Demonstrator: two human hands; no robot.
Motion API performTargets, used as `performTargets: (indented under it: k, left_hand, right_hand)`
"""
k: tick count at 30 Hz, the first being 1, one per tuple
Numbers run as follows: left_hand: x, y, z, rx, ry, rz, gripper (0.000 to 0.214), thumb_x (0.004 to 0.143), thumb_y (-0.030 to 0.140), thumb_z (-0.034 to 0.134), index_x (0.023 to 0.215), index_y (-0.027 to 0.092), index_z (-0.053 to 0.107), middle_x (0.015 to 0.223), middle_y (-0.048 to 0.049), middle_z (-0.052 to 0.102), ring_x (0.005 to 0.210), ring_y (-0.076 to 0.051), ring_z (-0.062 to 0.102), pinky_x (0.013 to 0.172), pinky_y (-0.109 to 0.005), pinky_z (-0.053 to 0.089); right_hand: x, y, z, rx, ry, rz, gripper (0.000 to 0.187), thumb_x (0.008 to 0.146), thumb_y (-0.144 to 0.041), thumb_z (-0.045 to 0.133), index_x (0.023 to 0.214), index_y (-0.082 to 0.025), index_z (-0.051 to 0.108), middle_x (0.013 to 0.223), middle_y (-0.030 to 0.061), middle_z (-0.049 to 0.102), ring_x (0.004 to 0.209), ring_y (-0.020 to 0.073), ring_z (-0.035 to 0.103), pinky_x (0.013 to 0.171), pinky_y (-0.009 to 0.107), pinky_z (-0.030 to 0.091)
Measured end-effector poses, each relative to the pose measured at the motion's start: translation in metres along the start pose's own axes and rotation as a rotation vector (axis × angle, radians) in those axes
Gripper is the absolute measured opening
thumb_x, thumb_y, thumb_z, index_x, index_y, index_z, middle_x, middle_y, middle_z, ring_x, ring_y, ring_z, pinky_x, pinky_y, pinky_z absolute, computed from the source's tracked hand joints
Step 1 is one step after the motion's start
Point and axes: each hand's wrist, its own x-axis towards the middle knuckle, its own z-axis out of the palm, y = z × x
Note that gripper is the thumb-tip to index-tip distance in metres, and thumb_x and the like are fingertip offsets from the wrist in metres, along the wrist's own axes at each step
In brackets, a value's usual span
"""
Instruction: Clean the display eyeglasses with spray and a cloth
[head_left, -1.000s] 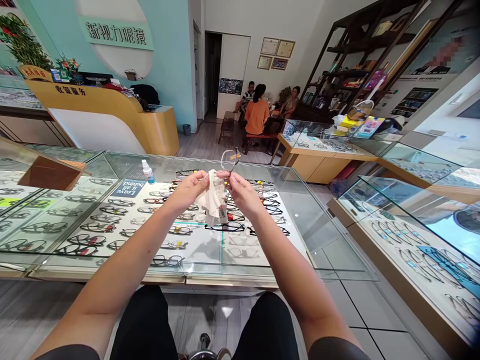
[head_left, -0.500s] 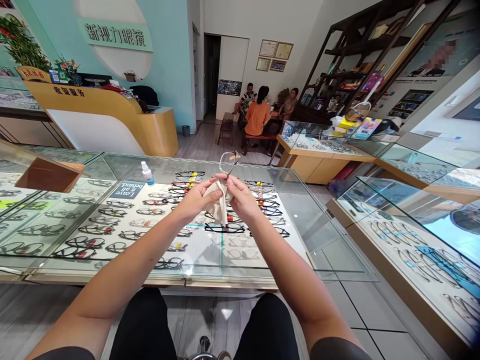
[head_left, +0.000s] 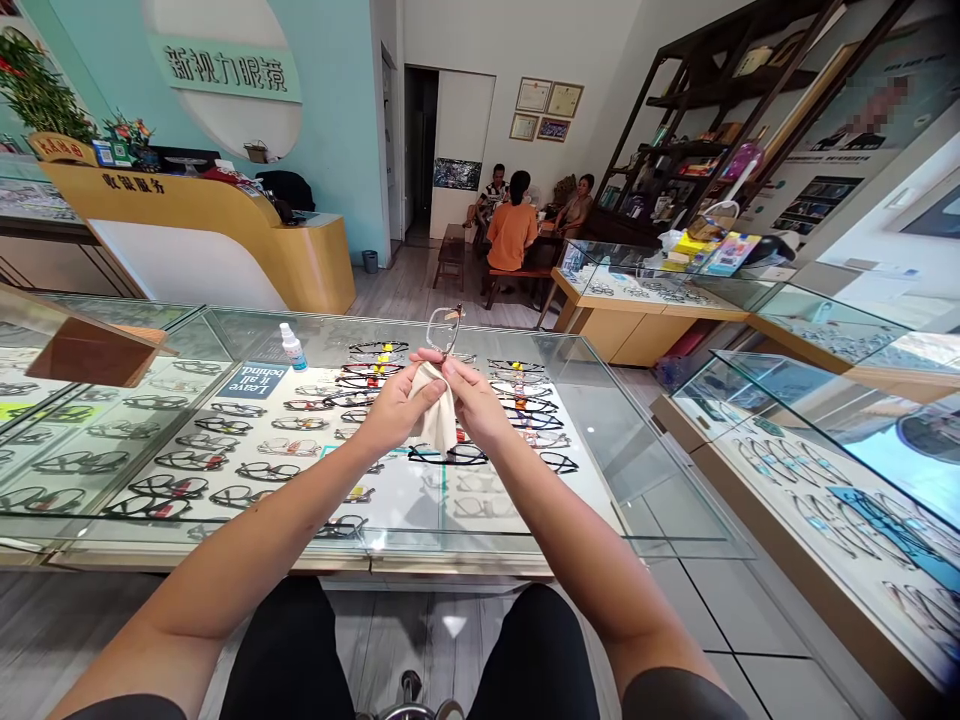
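Over a glass display counter, both my hands meet around a thin-framed pair of glasses and a cream cleaning cloth. My left hand is closed on the cloth, pressing it against the lower part of the glasses. My right hand pinches the frame from the right side. One lens sticks up above my fingers; the other is hidden by the cloth.
Rows of glasses lie under the counter glass. A small spray bottle and a dark sign stand at the counter's far left. More glass cases run to the right. Three people sit at the back.
The hands have come closer together and drifted slightly left. The cloth, which hung loose a second ago, is now bunched up against the glasses between both hands.
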Motion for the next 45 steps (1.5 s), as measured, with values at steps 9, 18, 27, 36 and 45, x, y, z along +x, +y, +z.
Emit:
performTargets:
  k: [9,18,27,36,45]
  left_hand:
    - [0.001,-0.003,-0.003,0.115,0.102,0.11,0.069,0.084,0.086,0.078,0.087,0.019,0.067,0.068,0.0012,0.058,0.06,-0.013,0.047,0.057,-0.027,0.039]
    - [0.005,0.007,-0.021,0.163,-0.18,0.007,0.067,0.08,0.076,0.089,0.107,0.015,0.075,0.085,-0.0048,0.071,0.072,-0.017,0.061,0.065,-0.027,0.045]
    - [0.006,-0.005,-0.011,0.112,0.088,0.102,0.068,0.08,0.08,0.086,0.106,0.018,0.076,0.082,-0.0024,0.069,0.069,-0.016,0.057,0.063,-0.026,0.045]
    - [0.013,-0.001,-0.025,0.17,-0.022,0.035,0.073,0.079,0.089,0.08,0.083,0.017,0.072,0.07,-0.0015,0.063,0.065,-0.015,0.053,0.06,-0.027,0.04]
    - [0.018,0.01,-0.044,0.075,0.081,0.061,0.074,0.083,0.087,0.08,0.096,0.015,0.079,0.074,-0.0067,0.074,0.069,-0.022,0.068,0.06,-0.029,0.049]
  right_hand:
    - [0.002,0.005,-0.004,-0.098,-0.018,-0.001,0.058,0.087,-0.078,0.08,0.118,-0.03,0.089,0.121,0.008,0.083,0.137,0.0309,0.065,0.123,0.047,0.049]
    - [0.005,-0.003,-0.008,0.027,0.149,0.01,0.039,0.08,-0.061,0.09,0.095,-0.025,0.09,0.113,0.0055,0.078,0.097,0.0211,0.066,0.085,0.033,0.052]
    - [0.004,0.01,-0.007,-0.099,0.081,-0.069,0.045,0.084,-0.07,0.087,0.097,-0.028,0.092,0.117,0.0088,0.078,0.128,0.0301,0.065,0.122,0.046,0.046]
    - [0.005,-0.006,-0.012,0.017,0.115,-0.038,0.035,0.081,-0.062,0.091,0.093,-0.029,0.091,0.13,0.0075,0.079,0.143,0.0312,0.061,0.128,0.044,0.045]
    - [0.007,-0.006,-0.021,-0.046,0.022,-0.044,0.036,0.084,-0.062,0.088,0.093,-0.027,0.092,0.134,0.0087,0.071,0.146,0.0301,0.057,0.127,0.042,0.042]
